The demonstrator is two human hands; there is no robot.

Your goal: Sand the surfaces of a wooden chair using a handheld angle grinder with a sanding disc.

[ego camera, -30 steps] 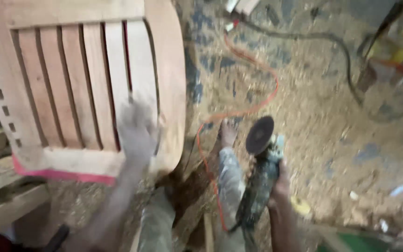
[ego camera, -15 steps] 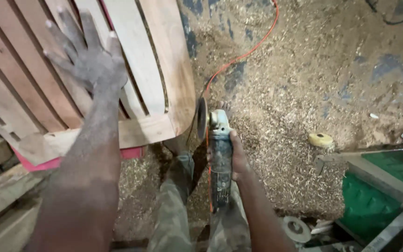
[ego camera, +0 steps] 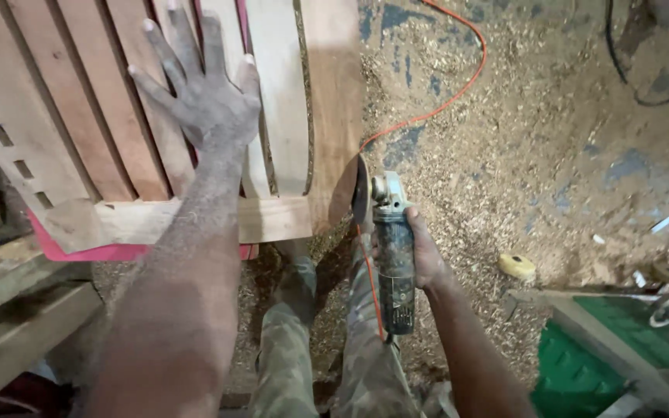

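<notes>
Sawdust and wood shavings cover the floor point(ego camera: 551, 147), across which an orange cord point(ego camera: 458, 93) is trailed back towards the person. A slatted wooden frame point(ego camera: 334, 108) is propped over a pink plastic piece point(ego camera: 118, 252) at the left of the view, with its slats running roughly away from the person and a cross rail point(ego camera: 195, 220) closing their near ends.

The left hand point(ego camera: 203, 101) is laid flat on the slats with the fingers spread wide; nothing is gripped by it, and the frame is only pressed and steadied. The right hand point(ego camera: 420, 251) is wrapped around the body of an angle grinder point(ego camera: 392, 255), which is held firmly, its long axis pointing away from the person and nearly parallel to the frame's right side rail.

The grinder's disc point(ego camera: 359, 190) is seen edge-on at the tool's far end, just beside the outer edge of that side rail near its lower corner; whether it is touching the wood cannot be told. The rail lies directly to the left of the disc, so the right hand is much the nearer to that edge, while the left hand is set well apart on the middle slats.

A small yellow roll point(ego camera: 517, 265) is seen on the floor to the right, near a green machine point(ego camera: 621, 348).
</notes>
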